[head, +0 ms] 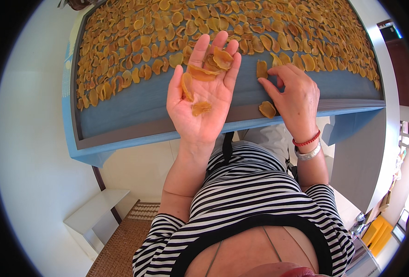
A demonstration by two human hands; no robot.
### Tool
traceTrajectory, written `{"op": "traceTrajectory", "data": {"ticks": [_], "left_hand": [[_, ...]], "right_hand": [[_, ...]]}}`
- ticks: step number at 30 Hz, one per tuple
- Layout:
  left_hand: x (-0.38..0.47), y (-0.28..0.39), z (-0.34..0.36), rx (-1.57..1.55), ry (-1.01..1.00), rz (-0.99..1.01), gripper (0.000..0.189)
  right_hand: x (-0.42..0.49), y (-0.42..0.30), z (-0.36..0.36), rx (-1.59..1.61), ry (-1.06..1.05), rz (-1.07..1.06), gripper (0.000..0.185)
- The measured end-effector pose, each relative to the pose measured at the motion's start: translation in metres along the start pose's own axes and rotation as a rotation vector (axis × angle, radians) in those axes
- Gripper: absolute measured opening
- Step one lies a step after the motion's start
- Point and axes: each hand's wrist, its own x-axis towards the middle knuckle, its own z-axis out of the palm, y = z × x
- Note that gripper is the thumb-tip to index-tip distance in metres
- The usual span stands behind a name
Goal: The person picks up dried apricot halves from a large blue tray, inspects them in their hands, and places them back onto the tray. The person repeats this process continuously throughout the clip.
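My left hand (204,86) is held palm up over the near edge of the mesh screen. Several amber, translucent dried slices (200,108) rest loose on its palm and fingers. To the right, my right hand (292,95) has its thumb and index fingertips at the lower right edge of a single oblong slice (261,66), just in front of the laid-out rows. Another slice (267,109) lies on the screen's frame, beside the base of my right thumb. A red bead bracelet and a silver bangle circle my right wrist.
Many similar slices (190,27) cover the far part of the blue mesh screen (128,114) in rows. A grey-brown frame (149,128) borders it, over a light blue cloth (149,139). A woven mat (128,235) and a pale shelf (95,209) are at lower left.
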Motion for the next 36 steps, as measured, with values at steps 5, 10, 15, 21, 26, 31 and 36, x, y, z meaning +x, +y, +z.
{"op": "traceTrajectory", "data": {"ticks": [5, 10, 15, 21, 26, 31, 36], "left_hand": [[0.000, 0.000, 0.001, 0.003, -0.002, -0.004, 0.057], [0.000, 0.001, 0.000, 0.015, -0.013, -0.010, 0.057], [0.000, 0.001, 0.000, 0.010, -0.014, -0.016, 0.057], [0.000, 0.001, 0.000, -0.001, -0.002, -0.021, 0.057], [-0.001, 0.001, 0.001, -0.008, -0.005, -0.025, 0.056], [0.000, 0.001, 0.001, -0.002, -0.010, -0.028, 0.056], [-0.001, 0.001, 0.000, 0.009, -0.023, -0.029, 0.057]], "right_hand": [[0.000, -0.001, 0.003, 0.007, 0.014, 0.021, 0.018], [-0.001, -0.004, 0.003, -0.012, 0.025, 0.009, 0.015], [0.001, -0.003, 0.003, 0.006, 0.036, -0.093, 0.012], [0.007, 0.004, -0.004, -0.055, 0.008, -0.216, 0.011], [0.010, 0.008, -0.007, -0.071, -0.010, -0.276, 0.012], [0.010, 0.011, -0.004, -0.069, -0.006, -0.258, 0.011], [0.010, 0.010, -0.004, -0.066, -0.005, -0.248, 0.011]]}}
